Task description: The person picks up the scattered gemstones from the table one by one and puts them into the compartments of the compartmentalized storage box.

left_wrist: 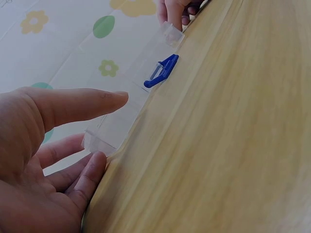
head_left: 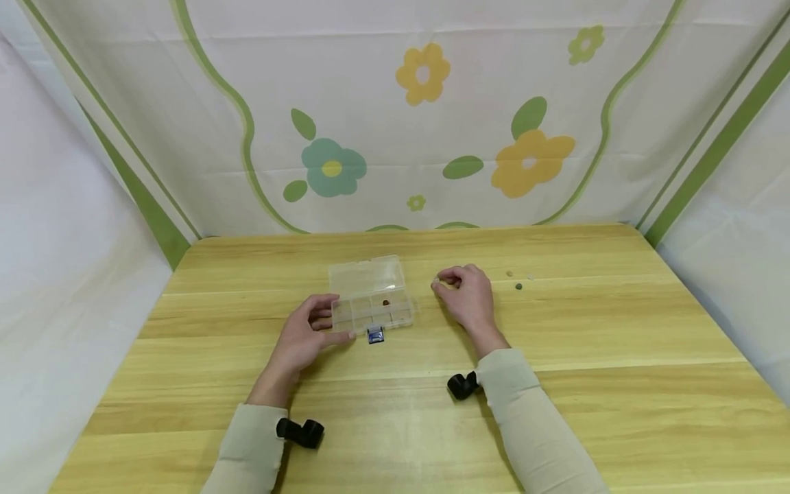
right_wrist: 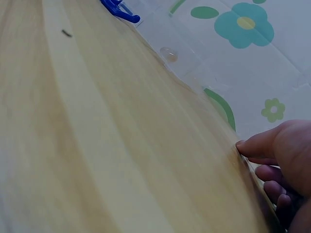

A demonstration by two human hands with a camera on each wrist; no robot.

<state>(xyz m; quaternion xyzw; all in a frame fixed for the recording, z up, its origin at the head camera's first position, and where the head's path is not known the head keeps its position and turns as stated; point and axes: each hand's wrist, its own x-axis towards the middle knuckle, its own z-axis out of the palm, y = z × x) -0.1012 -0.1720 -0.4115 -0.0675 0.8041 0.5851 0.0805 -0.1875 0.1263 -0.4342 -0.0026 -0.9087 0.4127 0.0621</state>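
A clear plastic compartment box (head_left: 363, 317) lies on the table with its lid (head_left: 365, 276) folded back. My left hand (head_left: 302, 335) holds its left end, thumb along the front edge and fingers at the left side. A blue-and-white tag-like piece, the blue clasp (left_wrist: 163, 72) in the left wrist view, hangs at the box's front. One small reddish-brown bead-like piece (head_left: 385, 302) sits in a rear compartment. To the right of the box, my right hand (head_left: 467, 296) pinches a tiny pale piece (head_left: 435, 279) between thumb and forefinger. Its exact kind cannot be told.
Right of my right hand lie a small dark green piece (head_left: 519, 287), a tan one (head_left: 509, 274) and a whitish one (head_left: 531, 277). The wooden table (head_left: 395, 412) ends at a flowered cloth (head_left: 382, 123) behind. A short dark mark (right_wrist: 66, 33) shows on the tabletop.
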